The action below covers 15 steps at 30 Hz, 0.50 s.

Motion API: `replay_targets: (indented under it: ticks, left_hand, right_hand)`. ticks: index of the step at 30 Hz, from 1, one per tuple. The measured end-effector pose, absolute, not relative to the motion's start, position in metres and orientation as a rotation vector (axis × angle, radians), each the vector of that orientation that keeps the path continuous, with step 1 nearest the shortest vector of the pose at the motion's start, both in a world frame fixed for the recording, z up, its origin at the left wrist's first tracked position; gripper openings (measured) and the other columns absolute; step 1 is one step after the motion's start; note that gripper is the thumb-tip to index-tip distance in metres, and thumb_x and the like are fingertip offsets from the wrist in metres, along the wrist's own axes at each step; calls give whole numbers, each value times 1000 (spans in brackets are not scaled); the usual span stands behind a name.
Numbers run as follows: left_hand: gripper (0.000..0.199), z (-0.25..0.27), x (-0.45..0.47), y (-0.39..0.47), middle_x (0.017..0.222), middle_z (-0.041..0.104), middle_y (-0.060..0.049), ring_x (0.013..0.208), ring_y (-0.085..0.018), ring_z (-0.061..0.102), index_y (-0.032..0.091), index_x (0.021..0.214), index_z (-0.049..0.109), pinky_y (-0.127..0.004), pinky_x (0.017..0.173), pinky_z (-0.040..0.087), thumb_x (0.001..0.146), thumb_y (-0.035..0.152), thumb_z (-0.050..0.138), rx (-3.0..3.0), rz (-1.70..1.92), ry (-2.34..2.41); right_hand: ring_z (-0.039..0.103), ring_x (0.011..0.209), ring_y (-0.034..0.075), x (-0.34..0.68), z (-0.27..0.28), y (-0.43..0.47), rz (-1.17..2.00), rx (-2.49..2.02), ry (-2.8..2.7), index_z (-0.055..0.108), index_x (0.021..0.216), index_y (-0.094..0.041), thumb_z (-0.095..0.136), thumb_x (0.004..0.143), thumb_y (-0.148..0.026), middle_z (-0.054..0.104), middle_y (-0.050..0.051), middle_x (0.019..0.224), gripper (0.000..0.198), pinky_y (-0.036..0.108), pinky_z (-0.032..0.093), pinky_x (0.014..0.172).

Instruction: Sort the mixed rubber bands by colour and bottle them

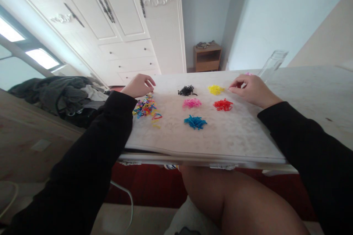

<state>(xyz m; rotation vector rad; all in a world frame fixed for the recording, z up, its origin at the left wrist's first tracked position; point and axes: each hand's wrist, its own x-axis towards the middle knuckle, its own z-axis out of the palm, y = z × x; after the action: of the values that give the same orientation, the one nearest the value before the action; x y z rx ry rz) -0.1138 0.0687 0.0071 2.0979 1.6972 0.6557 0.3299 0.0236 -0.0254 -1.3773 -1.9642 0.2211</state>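
Over the far end of a mixed pile of small coloured rubber bands hovers my left hand, its fingers bent and slightly apart, with nothing visible in them. My right hand has thumb and forefinger pinched together just right of a yellow rubber-band pile; anything between the tips is too small to make out. Sorted by colour, other piles lie between my hands: black bands, pink bands, red bands and blue bands. A few loose bands lie beside the mixed pile.
A clear glass bottle stands behind my right hand, near a small pink item. Dark clothes are heaped left of the white table. Beyond are a white wardrobe and a small wooden cabinet.
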Motion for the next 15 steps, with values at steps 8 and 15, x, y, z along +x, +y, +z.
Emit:
replay_targets:
  ticks: [8, 15]
  left_hand:
    - [22, 9, -116, 67, 67, 71, -4, 57, -16, 63, 17, 79, 75, -27, 55, 44, 57, 20, 76, 2129, 603, 1707]
    - [26, 7, -110, 67, 72, 75, -6, 63, -15, 67, 15, 84, 74, -25, 59, 50, 61, 24, 81, 2154, 650, 1450]
  right_hand:
    - [60, 70, 21, 327, -24, 21, 211, -1395, -1985, 69, 68, -24, 70, 77, -36, 71, 5, 75, 15, 40, 49, 74]
    - [61, 70, 21, 326, -21, 21, 204, -1406, -2020, 69, 69, -23, 70, 77, -35, 70, 6, 75, 15, 37, 48, 69]
